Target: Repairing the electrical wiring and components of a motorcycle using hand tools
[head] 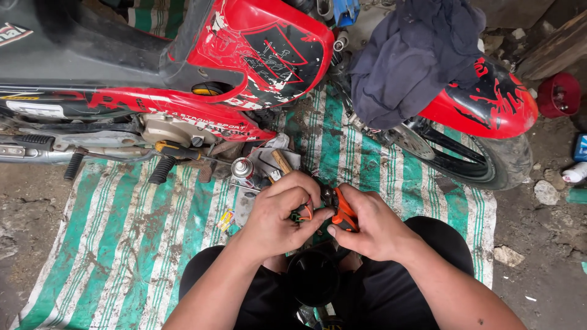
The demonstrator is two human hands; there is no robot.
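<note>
My left hand point(278, 211) is closed on a small bundle of wires point(304, 212), some orange, held over my lap. My right hand point(367, 223) grips orange-handled pliers point(343, 211), whose dark jaws point(327, 195) meet the wires at my left fingertips. Both hands touch each other in the middle of the view. A black round part point(313, 275) sits between my knees, just below the hands. The wire ends are mostly hidden by my fingers.
A red and black motorcycle point(257, 55) lies across the top, its front wheel point(489, 159) at right, a dark cloth point(416, 55) draped over it. A green-and-white striped mat point(134, 232) covers the dirt floor. A spray can point(243, 171), a wooden-handled tool point(281, 162) and a screwdriver point(174, 150) lie nearby.
</note>
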